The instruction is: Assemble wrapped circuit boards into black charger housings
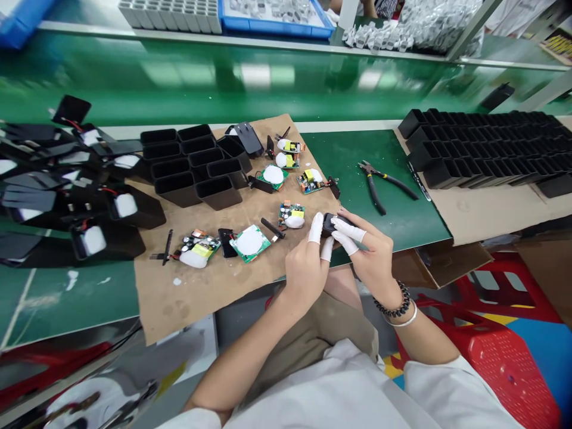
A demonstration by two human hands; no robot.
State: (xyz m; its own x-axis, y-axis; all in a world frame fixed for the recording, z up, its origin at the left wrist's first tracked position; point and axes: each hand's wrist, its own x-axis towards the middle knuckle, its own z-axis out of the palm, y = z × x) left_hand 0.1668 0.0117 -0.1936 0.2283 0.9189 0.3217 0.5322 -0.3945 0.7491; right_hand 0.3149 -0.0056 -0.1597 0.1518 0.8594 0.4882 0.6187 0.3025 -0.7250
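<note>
Both hands meet over the near edge of the green bench, fingertips in white finger cots. My left hand (308,262) and my right hand (369,250) pinch a small black plastic part (331,223) between them. Just left of it on a brown cardboard sheet (201,286) lies a green circuit board (292,215) with a white blob. Several more boards, such as one with a round white pad (249,242), are spread over the cardboard. My right wrist wears a dark bead bracelet.
Empty black housings (196,167) stand in rows behind the boards; a pile of assembled black units (67,179) lies left. Black-handled pliers (382,182) rest on the bench to the right, beside a large block of black housings (487,149). A red plastic stool (504,351) stands below.
</note>
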